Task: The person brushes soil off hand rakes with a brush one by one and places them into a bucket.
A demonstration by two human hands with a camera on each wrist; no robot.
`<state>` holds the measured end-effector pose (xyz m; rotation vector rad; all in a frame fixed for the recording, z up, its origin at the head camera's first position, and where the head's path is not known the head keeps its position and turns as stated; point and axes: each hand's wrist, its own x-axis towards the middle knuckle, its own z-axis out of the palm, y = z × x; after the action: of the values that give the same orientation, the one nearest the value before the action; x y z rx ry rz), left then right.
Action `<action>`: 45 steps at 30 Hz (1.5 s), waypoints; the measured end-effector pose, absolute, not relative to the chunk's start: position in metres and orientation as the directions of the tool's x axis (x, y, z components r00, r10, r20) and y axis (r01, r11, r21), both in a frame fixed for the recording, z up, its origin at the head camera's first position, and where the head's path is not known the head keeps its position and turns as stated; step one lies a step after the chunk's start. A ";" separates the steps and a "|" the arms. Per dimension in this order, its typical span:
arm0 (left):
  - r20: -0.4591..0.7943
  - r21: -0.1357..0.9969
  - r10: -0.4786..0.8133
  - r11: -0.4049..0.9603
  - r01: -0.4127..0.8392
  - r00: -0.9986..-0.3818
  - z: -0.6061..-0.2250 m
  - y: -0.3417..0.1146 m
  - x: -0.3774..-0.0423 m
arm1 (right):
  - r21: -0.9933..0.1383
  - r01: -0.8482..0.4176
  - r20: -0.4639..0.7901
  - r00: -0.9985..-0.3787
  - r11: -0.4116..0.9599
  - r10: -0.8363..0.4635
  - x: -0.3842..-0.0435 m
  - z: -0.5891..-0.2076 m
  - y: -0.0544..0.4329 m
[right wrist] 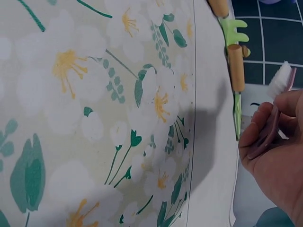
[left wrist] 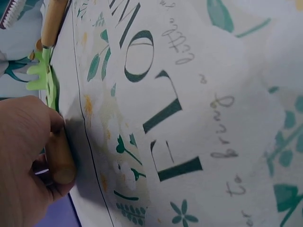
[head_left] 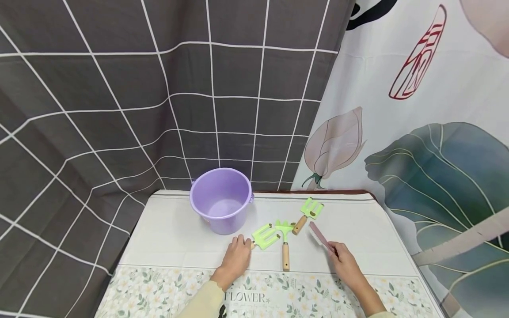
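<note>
My left hand grips the wooden handle of a small green garden fork, its slotted head pointing right over the table. In my right hand is a pink brush with white bristles, held by its handle and raised above the tabletop. The right wrist view shows the fingers wrapped round the brush handle. Between the hands lies a small green hand rake, its wooden handle toward me. Behind it rests another green fork, with its wooden handle slanting down to the left.
A purple bucket stands upright at the back left of the table, just beyond my left hand. A white and floral cloth covers the table. Dark checked fabric hangs behind, and a white printed curtain hangs at the right.
</note>
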<state>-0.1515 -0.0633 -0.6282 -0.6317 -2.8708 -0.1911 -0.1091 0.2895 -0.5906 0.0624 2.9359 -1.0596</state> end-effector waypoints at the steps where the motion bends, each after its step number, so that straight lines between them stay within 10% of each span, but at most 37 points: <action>1: 0.225 0.085 0.400 0.900 0.427 -0.889 -0.629 -0.063 -0.152 | -0.638 0.046 -0.034 -0.999 0.769 0.031 -0.109 -0.591 0.289; 45: 0.039 0.498 0.314 0.817 0.291 -0.949 -0.586 -0.060 -0.136 | -0.594 -0.099 0.134 -0.991 0.799 -0.023 -0.118 -0.571 0.283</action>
<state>-0.1357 -0.0598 -0.5861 -0.5052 -3.0370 -0.8207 -0.1175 0.2832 -0.5710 -0.1051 3.0924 -1.0311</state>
